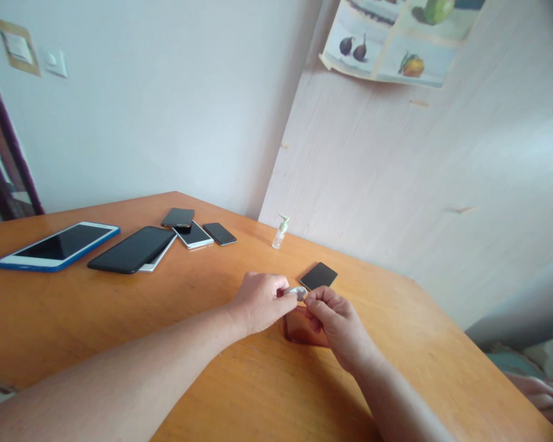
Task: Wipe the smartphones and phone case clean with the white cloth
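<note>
A small, crumpled whitish-grey piece (297, 293) is pinched between the thumb and fingers of my left hand (262, 302); its material is too small to make out. Right against its other end, the fingertips of my right hand (334, 319) are closed in a pinch on it. Below both hands lies a reddish-brown translucent phone case (299, 328), partly covered by my right hand. Just behind my hands a dark phone (320, 276) rests flat on the wooden table (239, 380).
A small clear pump bottle (279, 234) stands near the table's back edge. To the left lie a blue-edged white tablet (64, 245), a black tablet (131, 248) on a white device, and several phones (219, 233). Walls border the table behind.
</note>
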Available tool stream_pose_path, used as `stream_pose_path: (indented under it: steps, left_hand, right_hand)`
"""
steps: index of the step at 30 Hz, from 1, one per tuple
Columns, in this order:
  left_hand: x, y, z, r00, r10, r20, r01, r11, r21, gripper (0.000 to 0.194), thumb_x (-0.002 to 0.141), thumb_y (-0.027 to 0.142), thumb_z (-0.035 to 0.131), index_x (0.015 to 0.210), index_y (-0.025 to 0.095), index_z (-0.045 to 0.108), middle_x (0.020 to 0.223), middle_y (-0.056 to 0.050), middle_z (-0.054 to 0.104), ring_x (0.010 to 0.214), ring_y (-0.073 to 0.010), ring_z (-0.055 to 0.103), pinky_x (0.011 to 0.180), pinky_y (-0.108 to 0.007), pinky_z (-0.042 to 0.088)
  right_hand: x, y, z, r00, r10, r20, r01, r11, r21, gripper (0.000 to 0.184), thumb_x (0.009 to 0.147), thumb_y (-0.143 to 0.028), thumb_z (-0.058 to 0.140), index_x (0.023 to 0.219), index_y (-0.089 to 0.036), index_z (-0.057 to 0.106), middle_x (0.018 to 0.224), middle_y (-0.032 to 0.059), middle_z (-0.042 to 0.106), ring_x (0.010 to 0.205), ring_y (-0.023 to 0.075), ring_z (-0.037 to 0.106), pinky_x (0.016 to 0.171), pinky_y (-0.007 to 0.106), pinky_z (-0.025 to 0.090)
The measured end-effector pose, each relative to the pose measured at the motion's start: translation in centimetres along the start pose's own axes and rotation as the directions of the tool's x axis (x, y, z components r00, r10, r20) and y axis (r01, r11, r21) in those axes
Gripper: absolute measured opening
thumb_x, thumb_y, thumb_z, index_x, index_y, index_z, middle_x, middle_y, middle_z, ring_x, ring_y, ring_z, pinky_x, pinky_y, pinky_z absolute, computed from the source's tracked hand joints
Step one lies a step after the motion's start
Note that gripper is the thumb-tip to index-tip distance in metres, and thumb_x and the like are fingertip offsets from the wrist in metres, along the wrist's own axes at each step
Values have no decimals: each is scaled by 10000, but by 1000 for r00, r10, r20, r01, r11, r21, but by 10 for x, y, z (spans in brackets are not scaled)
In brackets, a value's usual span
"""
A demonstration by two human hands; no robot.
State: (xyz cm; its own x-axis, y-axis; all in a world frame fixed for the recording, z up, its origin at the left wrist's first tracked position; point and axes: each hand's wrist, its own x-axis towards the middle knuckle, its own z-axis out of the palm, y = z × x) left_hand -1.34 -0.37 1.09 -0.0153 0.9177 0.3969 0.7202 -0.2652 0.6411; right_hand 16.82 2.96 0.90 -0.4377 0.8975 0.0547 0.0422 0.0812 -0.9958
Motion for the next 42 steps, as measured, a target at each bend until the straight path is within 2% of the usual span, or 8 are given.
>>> stream_pose_path:
  steps: [10, 19, 24, 29, 32, 35, 38, 42]
  left_hand:
    - [-1, 1, 0, 1000, -1, 16, 1, 1000, -13, 281, 817, 391, 576, 618, 195, 603, 544, 49, 551, 562, -117, 465, 555, -243, 246]
    - [2, -4, 0, 999, -46, -25, 46, 999, -20, 350, 857, 456, 531, 624, 195, 550, 549, 49, 516, 562, -117, 465, 538, -244, 248]
    - [4, -7, 1, 998, -50, -27, 50, 998, -28, 341, 857, 478, 533, 660, 201, 570, 590, 41, 556, 585, -125, 491, 549, -243, 277]
    - [5, -9, 2, 997, -66, -27, 65, 997, -40, 309, 844, 469, 557, 686, 205, 586, 614, 36, 577, 600, -130, 505, 550, -240, 296]
    - [5, -10, 3, 998, -50, -24, 48, 997, -60, 291, 843, 455, 560, 698, 206, 602, 629, 33, 591, 603, -129, 510, 549, -239, 305]
    - [4, -9, 4, 999, -38, -8, 37, 995, -88, 231, 829, 403, 582, 722, 205, 632, 652, 27, 614, 618, -130, 525, 551, -237, 316]
    - [1, -4, 4, 999, -9, 41, 14, 993, -116, 158, 808, 342, 604, 749, 204, 655, 663, 27, 627, 627, -131, 538, 557, -235, 330]
    - [-3, 3, 4, 992, 68, 103, -54, 989, -140, 172, 829, 338, 588, 751, 204, 664, 658, 31, 634, 611, -123, 533, 563, -234, 340]
  right_hand:
    - [0, 1, 0, 1000, 14, 27, -15, 1000, 28, 247, 830, -396, 678, 813, -172, 577, 672, -11, 608, 528, 69, 473, 510, 210, 359]
    - [-2, -5, -1, 987, 102, 124, -127, 968, 214, 247, 832, -395, 671, 862, -151, 651, 717, 26, 652, 557, 103, 575, 508, 215, 412]
    - [-10, -10, -1, 938, 156, 311, -169, 986, 15, 320, 876, -449, 616, 754, -154, 643, 624, 5, 607, 509, 87, 532, 492, 207, 394]
    - [-18, -21, 0, 851, 175, 495, -109, 981, -160, 188, 797, -333, 724, 885, -177, 669, 801, 17, 667, 642, 104, 583, 544, 209, 383]
    - [-18, -23, 0, 907, 74, 415, -23, 992, -126, 305, 884, -420, 617, 724, -160, 608, 668, 2, 602, 568, 89, 515, 526, 220, 345]
    - [-13, -20, -1, 985, -77, 152, 93, 991, -100, 289, 865, -435, 643, 742, -182, 576, 607, -44, 511, 545, 80, 426, 538, 223, 338]
    - [-7, -14, -3, 972, -210, -102, 183, 957, -224, 276, 845, -450, 665, 959, -201, 635, 777, -5, 613, 679, 120, 520, 641, 248, 409]
    - [-1, -7, -4, 977, -212, -6, 197, 920, -338, 361, 884, -482, 599, 1104, -210, 686, 905, 43, 679, 843, 181, 591, 774, 301, 449]
